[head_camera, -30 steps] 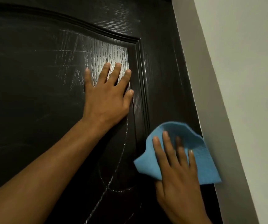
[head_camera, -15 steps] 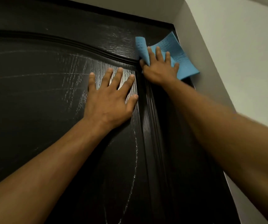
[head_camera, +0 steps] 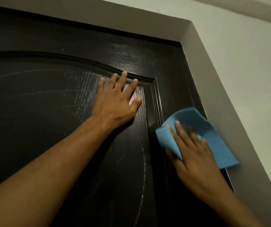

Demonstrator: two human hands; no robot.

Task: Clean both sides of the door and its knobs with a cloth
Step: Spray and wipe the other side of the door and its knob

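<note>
Two hands work a dark door (head_camera: 49,112): the left hand (head_camera: 115,102) lies flat, fingers spread, on the raised panel, while the right hand (head_camera: 195,158) presses a blue cloth (head_camera: 213,136) with straight fingers against the door's right edge beside the grey frame (head_camera: 229,99).

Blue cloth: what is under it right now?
The blue cloth lies against the dark door near its right edge, pressed by the right hand with flat fingers. The door surface beneath, and any dirt there, is covered.

Cloth (head_camera: 213,138) on door (head_camera: 49,120) (R of panel (head_camera: 41,99)).
</note>
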